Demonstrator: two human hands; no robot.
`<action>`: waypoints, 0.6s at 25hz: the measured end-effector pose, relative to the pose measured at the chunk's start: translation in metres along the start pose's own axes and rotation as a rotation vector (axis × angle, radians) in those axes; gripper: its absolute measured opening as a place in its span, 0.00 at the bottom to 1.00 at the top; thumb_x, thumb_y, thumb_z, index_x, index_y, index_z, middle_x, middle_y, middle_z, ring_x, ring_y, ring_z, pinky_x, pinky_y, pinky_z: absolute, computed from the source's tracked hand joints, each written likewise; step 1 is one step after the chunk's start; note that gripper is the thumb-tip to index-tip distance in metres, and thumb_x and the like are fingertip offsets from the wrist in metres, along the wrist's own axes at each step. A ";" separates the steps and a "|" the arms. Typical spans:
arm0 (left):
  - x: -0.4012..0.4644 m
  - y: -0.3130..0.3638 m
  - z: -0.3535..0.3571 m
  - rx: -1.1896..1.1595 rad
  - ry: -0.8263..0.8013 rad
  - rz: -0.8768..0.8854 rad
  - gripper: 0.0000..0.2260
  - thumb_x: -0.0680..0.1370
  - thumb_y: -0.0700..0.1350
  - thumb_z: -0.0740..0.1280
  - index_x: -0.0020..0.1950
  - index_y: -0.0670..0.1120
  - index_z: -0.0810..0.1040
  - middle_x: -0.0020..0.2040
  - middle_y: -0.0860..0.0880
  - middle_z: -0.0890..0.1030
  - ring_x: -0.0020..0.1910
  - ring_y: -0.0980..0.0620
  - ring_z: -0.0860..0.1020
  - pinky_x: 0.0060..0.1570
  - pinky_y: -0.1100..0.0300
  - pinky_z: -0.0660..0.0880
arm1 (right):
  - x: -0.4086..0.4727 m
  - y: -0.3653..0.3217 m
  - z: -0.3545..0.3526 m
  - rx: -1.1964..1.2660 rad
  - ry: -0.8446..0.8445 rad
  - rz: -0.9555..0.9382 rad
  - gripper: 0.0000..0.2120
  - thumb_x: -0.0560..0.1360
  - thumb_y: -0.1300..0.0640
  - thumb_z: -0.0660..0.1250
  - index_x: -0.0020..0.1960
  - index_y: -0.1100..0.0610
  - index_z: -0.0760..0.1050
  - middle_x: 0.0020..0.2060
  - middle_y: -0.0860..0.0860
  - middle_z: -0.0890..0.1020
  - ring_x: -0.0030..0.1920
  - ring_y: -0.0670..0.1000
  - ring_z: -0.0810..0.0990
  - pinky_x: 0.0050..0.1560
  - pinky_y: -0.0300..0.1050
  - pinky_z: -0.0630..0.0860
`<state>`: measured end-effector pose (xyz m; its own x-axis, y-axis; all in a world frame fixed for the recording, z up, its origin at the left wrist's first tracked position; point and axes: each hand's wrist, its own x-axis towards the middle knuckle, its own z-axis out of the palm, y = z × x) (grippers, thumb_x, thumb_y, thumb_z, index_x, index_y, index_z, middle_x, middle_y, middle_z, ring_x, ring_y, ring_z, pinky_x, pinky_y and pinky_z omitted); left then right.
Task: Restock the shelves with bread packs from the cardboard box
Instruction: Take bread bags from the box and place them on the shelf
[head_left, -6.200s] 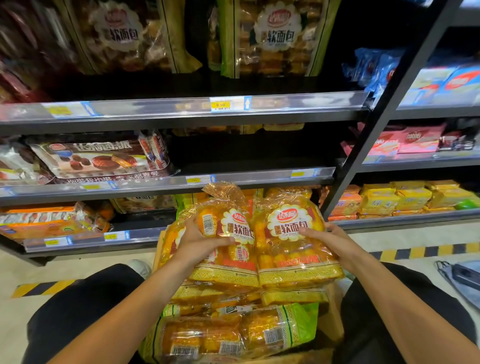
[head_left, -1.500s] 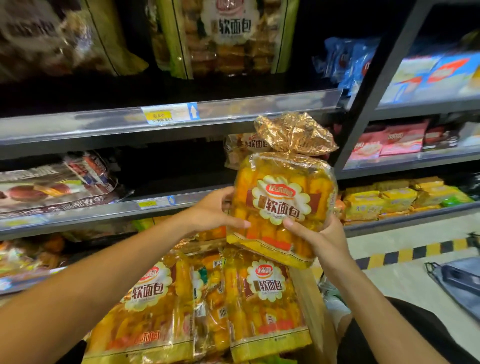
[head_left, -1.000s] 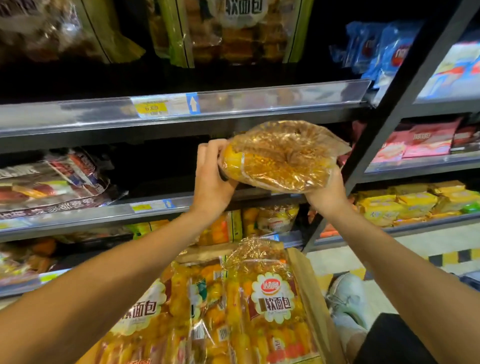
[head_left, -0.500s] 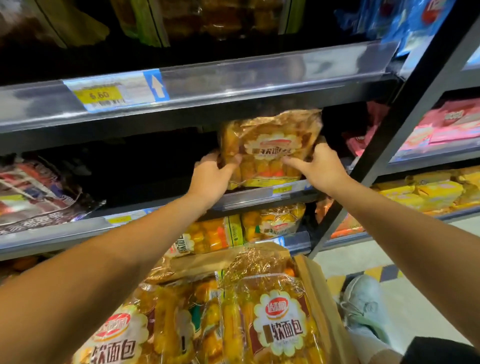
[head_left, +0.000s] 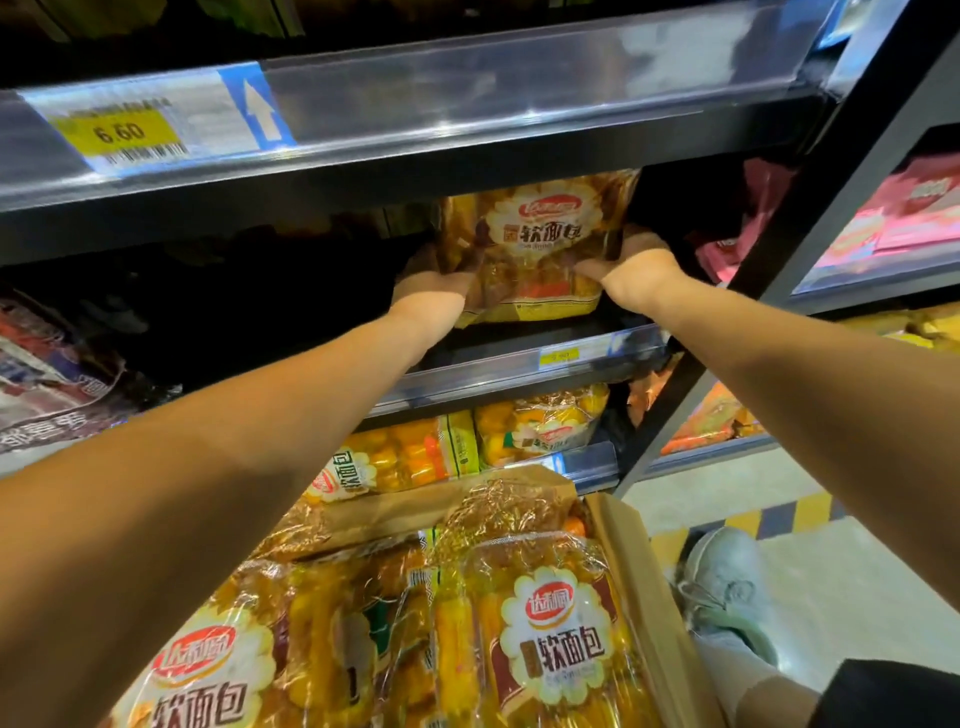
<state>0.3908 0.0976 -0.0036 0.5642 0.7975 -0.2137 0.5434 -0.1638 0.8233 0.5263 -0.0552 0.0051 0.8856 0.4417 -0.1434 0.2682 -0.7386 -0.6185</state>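
A yellow bread pack (head_left: 535, 244) stands upright on the middle shelf (head_left: 519, 364), deep in shadow under the upper shelf. My left hand (head_left: 434, 291) grips its lower left side and my right hand (head_left: 636, 265) grips its right side. Below my arms, the cardboard box (head_left: 639, 582) holds several more bread packs (head_left: 550, 629), labels facing up.
The upper shelf edge (head_left: 467, 98) with a 6.60 price tag (head_left: 122, 135) juts out just above my hands. A black upright post (head_left: 810, 223) stands right of the pack. More bread packs (head_left: 540, 431) lie on the lower shelf. A pale shoe (head_left: 727, 587) rests right of the box.
Both hands have pushed the bread pack further back into the middle shelf, and my view has moved closer to the shelf.
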 end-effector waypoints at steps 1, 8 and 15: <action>-0.003 -0.001 -0.002 -0.028 -0.010 -0.024 0.30 0.80 0.61 0.63 0.78 0.50 0.64 0.76 0.47 0.69 0.74 0.43 0.67 0.70 0.51 0.64 | -0.005 0.003 0.000 0.050 -0.004 -0.002 0.36 0.75 0.41 0.71 0.73 0.62 0.67 0.68 0.59 0.75 0.68 0.61 0.74 0.67 0.52 0.71; -0.078 -0.014 -0.074 0.214 -0.070 0.192 0.29 0.82 0.58 0.60 0.79 0.45 0.62 0.76 0.45 0.68 0.73 0.45 0.68 0.67 0.56 0.66 | -0.098 0.022 -0.021 0.172 -0.061 -0.139 0.42 0.77 0.46 0.71 0.81 0.57 0.52 0.77 0.56 0.66 0.76 0.58 0.65 0.72 0.53 0.65; -0.185 -0.057 -0.160 0.424 -0.165 0.422 0.26 0.82 0.53 0.64 0.78 0.46 0.64 0.76 0.47 0.68 0.74 0.46 0.67 0.70 0.52 0.66 | -0.216 0.021 -0.030 0.184 -0.125 -0.242 0.38 0.77 0.46 0.71 0.81 0.51 0.57 0.76 0.52 0.67 0.73 0.54 0.69 0.68 0.52 0.72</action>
<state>0.1557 0.0519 0.0732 0.8546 0.5188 -0.0219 0.4330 -0.6886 0.5817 0.3518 -0.1810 0.0460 0.7482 0.6606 -0.0617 0.3824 -0.5053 -0.7736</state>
